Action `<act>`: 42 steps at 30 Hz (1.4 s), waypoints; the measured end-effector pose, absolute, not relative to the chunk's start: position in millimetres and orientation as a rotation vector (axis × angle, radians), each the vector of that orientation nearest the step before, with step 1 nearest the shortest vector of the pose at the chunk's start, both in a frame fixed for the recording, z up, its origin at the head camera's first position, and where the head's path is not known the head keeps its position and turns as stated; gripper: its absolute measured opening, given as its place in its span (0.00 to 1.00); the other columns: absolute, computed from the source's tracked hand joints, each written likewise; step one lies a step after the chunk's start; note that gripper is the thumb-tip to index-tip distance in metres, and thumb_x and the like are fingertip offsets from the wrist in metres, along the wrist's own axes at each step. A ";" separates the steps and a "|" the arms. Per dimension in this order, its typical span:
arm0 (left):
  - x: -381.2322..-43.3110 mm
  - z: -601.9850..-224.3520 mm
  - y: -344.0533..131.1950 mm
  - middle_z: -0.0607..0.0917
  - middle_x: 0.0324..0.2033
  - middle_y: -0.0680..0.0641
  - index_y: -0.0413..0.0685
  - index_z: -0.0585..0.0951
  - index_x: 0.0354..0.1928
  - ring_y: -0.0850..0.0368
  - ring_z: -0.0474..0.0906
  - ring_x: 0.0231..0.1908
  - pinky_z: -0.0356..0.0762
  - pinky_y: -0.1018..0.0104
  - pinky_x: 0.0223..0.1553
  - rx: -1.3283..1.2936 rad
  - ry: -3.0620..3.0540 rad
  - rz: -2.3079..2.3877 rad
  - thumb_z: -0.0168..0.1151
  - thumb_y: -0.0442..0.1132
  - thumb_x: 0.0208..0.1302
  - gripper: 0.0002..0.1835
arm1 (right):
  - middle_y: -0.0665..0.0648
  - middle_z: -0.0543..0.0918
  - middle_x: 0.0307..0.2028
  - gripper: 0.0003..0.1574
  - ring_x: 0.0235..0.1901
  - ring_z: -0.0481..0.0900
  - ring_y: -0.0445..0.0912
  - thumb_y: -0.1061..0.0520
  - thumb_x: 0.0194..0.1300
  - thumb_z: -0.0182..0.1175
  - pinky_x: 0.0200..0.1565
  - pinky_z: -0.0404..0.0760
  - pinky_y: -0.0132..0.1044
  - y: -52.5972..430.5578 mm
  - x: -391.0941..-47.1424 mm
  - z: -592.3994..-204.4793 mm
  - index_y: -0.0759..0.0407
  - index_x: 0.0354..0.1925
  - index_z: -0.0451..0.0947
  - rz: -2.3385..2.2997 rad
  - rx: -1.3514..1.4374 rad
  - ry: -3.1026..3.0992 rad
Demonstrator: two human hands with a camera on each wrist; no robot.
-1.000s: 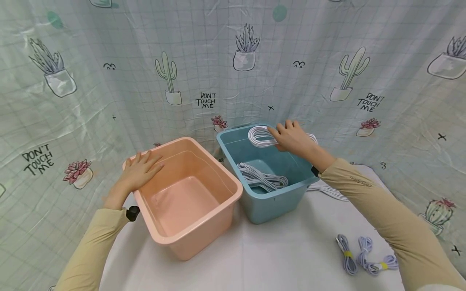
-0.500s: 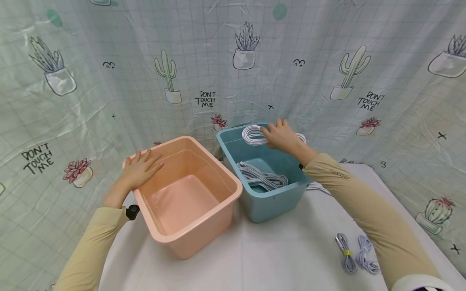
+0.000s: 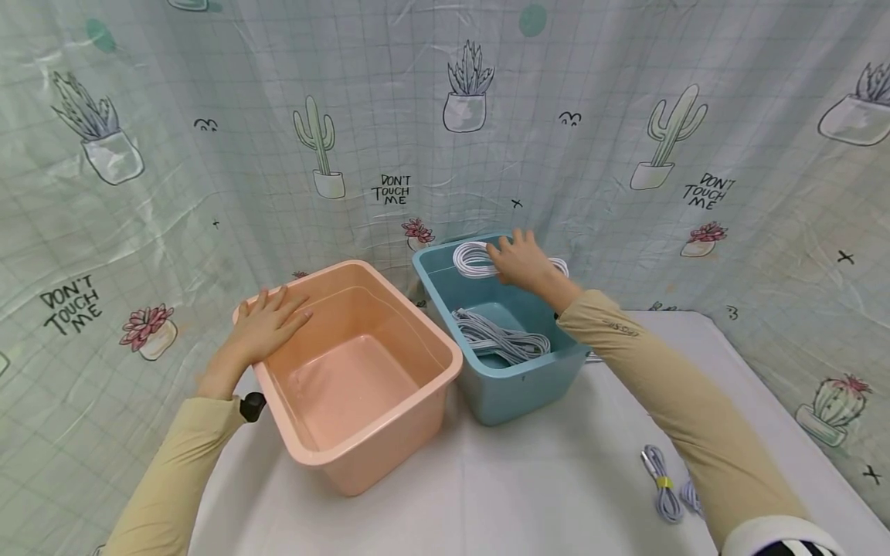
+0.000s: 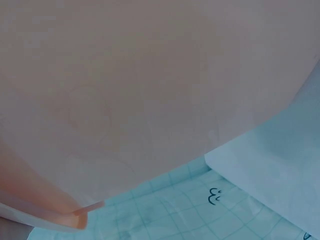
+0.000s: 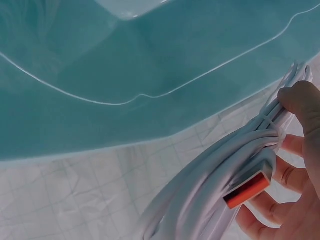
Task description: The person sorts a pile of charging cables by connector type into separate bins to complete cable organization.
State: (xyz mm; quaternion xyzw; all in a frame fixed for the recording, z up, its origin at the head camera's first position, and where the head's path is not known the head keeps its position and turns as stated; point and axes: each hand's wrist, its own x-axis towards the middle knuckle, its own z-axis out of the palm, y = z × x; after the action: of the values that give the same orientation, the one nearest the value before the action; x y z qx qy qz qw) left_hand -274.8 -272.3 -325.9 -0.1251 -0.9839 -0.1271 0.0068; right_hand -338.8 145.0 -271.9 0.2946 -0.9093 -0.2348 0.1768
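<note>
- White coiled cable [image 5: 215, 160], tied in a long loop, is held in the right hand [image 3: 526, 265]; in the head view it is seen across the far part of the blue-green plastic tub [image 3: 518, 395].
- Grip of the right hand is narrow: the thumb presses on the cable from one side, and the other fingers are curled at its other side.
- From this cable a small rectangular end piece [image 5: 250, 189] with a red-orange face points outward, close to the fingers.
- Left hand [image 3: 270, 326] rests on the rim of the peach-coloured plastic tub [image 3: 396, 440], and its grip is wide, with the fingers spread.
- Both tubs stand upright on the white surface [image 3: 528, 486], just beside each other.
- Inside the blue-green tub lies a grey-white cable bundle [image 3: 502, 340], against the near left wall.
- On the surface, at the right, lies a grey cable bundle with a yellow band [image 3: 663, 486]; just beside it, a pale lilac bundle [image 3: 691, 496] is partly hidden by the beige right sleeve [image 3: 660, 386].
- Left wrist view is dim and blurred; the large pale area there is perhaps the tub wall.
- Behind everything hangs a pale curtain [image 3: 389, 85] with cactus drawings.
</note>
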 end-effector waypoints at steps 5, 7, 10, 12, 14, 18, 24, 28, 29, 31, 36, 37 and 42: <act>-275.2 -327.0 -272.9 0.44 0.68 0.33 0.51 0.54 0.68 0.28 0.30 0.64 0.25 0.29 0.56 -0.393 -3.076 -0.395 0.31 0.62 0.66 0.34 | 0.67 0.75 0.47 0.32 0.47 0.71 0.65 0.47 0.61 0.55 0.48 0.71 0.57 141.7 -340.9 -273.6 0.62 0.58 0.65 -0.702 0.806 -2.592; -275.5 -327.4 -273.0 0.44 0.68 0.33 0.51 0.54 0.68 0.28 0.30 0.64 0.25 0.29 0.56 -0.394 -3.075 -0.394 0.31 0.61 0.66 0.34 | 0.66 0.75 0.47 0.31 0.47 0.71 0.65 0.47 0.61 0.54 0.48 0.71 0.57 141.0 -341.9 -275.0 0.62 0.58 0.65 -0.719 0.796 -2.591; -275.7 -327.6 -272.9 0.44 0.68 0.33 0.51 0.54 0.68 0.28 0.30 0.64 0.25 0.29 0.56 -0.393 -3.077 -0.395 0.31 0.61 0.66 0.34 | 0.66 0.76 0.47 0.31 0.48 0.71 0.65 0.47 0.62 0.53 0.48 0.71 0.57 140.2 -342.8 -276.6 0.62 0.59 0.65 -0.733 0.785 -2.597; -275.6 -327.5 -272.9 0.44 0.68 0.33 0.51 0.54 0.68 0.28 0.30 0.64 0.25 0.29 0.56 -0.393 -3.077 -0.391 0.31 0.62 0.66 0.34 | 0.66 0.76 0.47 0.31 0.48 0.71 0.65 0.47 0.62 0.53 0.48 0.71 0.57 139.7 -342.9 -277.3 0.62 0.59 0.65 -0.732 0.785 -2.600; -275.3 -327.3 -272.8 0.44 0.68 0.33 0.52 0.54 0.68 0.28 0.30 0.64 0.25 0.29 0.56 -0.394 -3.076 -0.391 0.31 0.62 0.66 0.34 | 0.67 0.76 0.47 0.30 0.47 0.71 0.65 0.48 0.62 0.53 0.48 0.71 0.57 139.6 -342.1 -277.1 0.62 0.58 0.65 -0.719 0.790 -2.599; -274.5 -327.1 -272.8 0.44 0.68 0.33 0.52 0.53 0.68 0.28 0.30 0.64 0.26 0.29 0.56 -0.397 -3.078 -0.396 0.31 0.62 0.66 0.34 | 0.67 0.77 0.44 0.25 0.43 0.73 0.64 0.51 0.63 0.52 0.44 0.74 0.56 141.2 -339.0 -274.5 0.63 0.54 0.69 -0.661 0.824 -2.521; -273.8 -328.3 -274.0 0.43 0.68 0.33 0.52 0.53 0.68 0.28 0.30 0.64 0.26 0.28 0.56 -0.392 -3.083 -0.396 0.30 0.62 0.66 0.34 | 0.66 0.78 0.42 0.22 0.41 0.75 0.63 0.51 0.63 0.52 0.39 0.76 0.54 148.8 -333.7 -268.4 0.63 0.51 0.71 -0.629 0.828 -2.452; -273.2 -328.8 -274.3 0.44 0.68 0.33 0.51 0.53 0.68 0.27 0.31 0.64 0.27 0.28 0.56 -0.390 -3.078 -0.388 0.30 0.63 0.66 0.35 | 0.65 0.76 0.46 0.27 0.45 0.74 0.63 0.47 0.63 0.52 0.42 0.75 0.54 157.0 -330.8 -267.1 0.60 0.55 0.69 -0.646 0.804 -2.514; -272.9 -328.7 -274.2 0.44 0.68 0.33 0.51 0.54 0.68 0.27 0.31 0.64 0.27 0.28 0.56 -0.390 -3.079 -0.386 0.30 0.63 0.66 0.35 | 0.65 0.76 0.46 0.27 0.45 0.73 0.63 0.46 0.63 0.52 0.42 0.75 0.54 159.5 -329.6 -267.0 0.60 0.55 0.68 -0.644 0.802 -2.521; -272.5 -328.5 -274.0 0.44 0.67 0.33 0.51 0.54 0.68 0.27 0.31 0.64 0.27 0.28 0.56 -0.388 -3.080 -0.384 0.30 0.63 0.66 0.35 | 0.65 0.76 0.44 0.28 0.44 0.74 0.63 0.46 0.62 0.53 0.42 0.75 0.53 165.1 -327.2 -267.3 0.59 0.55 0.68 -0.649 0.805 -2.508; -273.3 -328.3 -272.9 0.44 0.68 0.33 0.51 0.54 0.68 0.27 0.31 0.64 0.27 0.28 0.56 -0.390 -3.080 -0.386 0.30 0.63 0.66 0.35 | 0.64 0.76 0.38 0.27 0.38 0.75 0.61 0.45 0.60 0.56 0.36 0.76 0.51 180.0 -320.2 -269.0 0.59 0.52 0.70 -0.654 0.834 -2.392; -273.7 -328.3 -272.8 0.44 0.68 0.33 0.51 0.54 0.68 0.27 0.31 0.64 0.27 0.28 0.56 -0.391 -3.079 -0.384 0.30 0.63 0.66 0.35 | 0.64 0.76 0.37 0.27 0.36 0.75 0.60 0.45 0.59 0.56 0.35 0.76 0.50 182.8 -319.0 -269.5 0.59 0.52 0.70 -0.652 0.838 -2.368; -275.8 -327.8 -272.5 0.45 0.67 0.33 0.51 0.54 0.68 0.27 0.31 0.64 0.27 0.28 0.56 -0.404 -3.069 -0.376 0.30 0.63 0.66 0.35 | 0.62 0.74 0.34 0.28 0.30 0.71 0.56 0.46 0.58 0.58 0.31 0.73 0.47 196.5 -313.5 -271.5 0.58 0.53 0.70 -0.610 0.864 -2.302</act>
State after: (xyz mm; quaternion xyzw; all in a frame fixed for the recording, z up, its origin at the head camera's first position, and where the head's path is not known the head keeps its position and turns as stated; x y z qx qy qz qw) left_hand -275.8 -272.5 -327.8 -0.1296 -0.9841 -0.1207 0.0116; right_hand -313.5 196.5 -271.5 0.3255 -0.8670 -0.2298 0.2992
